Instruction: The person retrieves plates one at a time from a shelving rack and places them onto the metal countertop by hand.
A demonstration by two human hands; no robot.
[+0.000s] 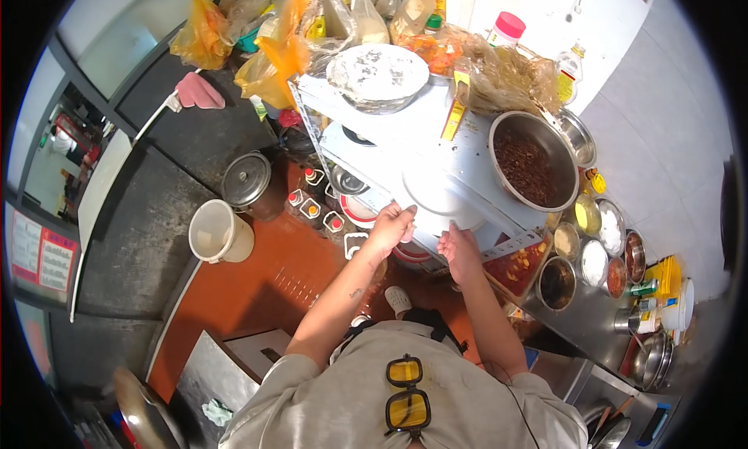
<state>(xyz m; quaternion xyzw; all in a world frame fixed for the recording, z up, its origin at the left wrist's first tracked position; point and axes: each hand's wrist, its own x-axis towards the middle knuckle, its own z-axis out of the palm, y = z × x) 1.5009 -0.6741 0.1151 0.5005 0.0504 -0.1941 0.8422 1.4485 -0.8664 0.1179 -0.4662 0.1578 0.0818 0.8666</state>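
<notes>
My left hand (391, 227) is closed, its fingers curled together at the front edge of the white metal shelf. My right hand (460, 252) is a short way to its right, thumb and fingers pinched. Anything between the fingers of either hand is too small or too washed out by glare to make out. Just beyond both hands is a round white dish (432, 192), overexposed; whether the fingertips touch it I cannot tell. A steel pot of dark red-brown food (530, 168) stands on the shelf to the right. Farther back sits a metal bowl coated with white (378, 76).
Plastic bags (506, 71) crowd the back of the shelf. Seasoning bowls (594, 262) line the counter at right. A white bucket (221, 231), a lidded pot (247, 180) and several red- and orange-capped bottles (310, 207) stand on the red floor at left.
</notes>
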